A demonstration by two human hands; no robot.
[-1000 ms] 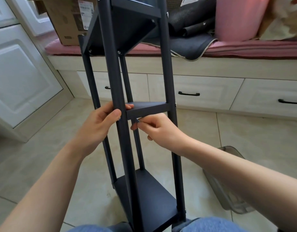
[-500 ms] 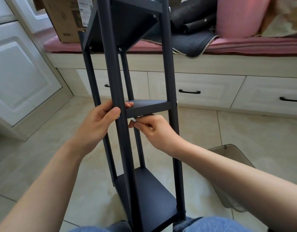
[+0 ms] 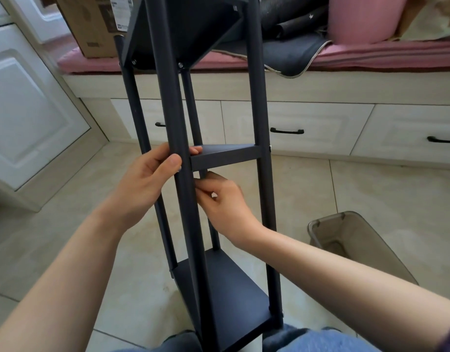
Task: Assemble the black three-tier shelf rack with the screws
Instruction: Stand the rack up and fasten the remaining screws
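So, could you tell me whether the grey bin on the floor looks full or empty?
Empty as far as shown: the grey bin stands open, its bare inner bottom visible.

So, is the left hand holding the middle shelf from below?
No, the left hand grips the front upright pole beside the middle shelf, its fingers wrapped round the pole.

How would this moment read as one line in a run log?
left hand: grips front post | right hand: pinching under middle shelf, screw not visible | rack: upright
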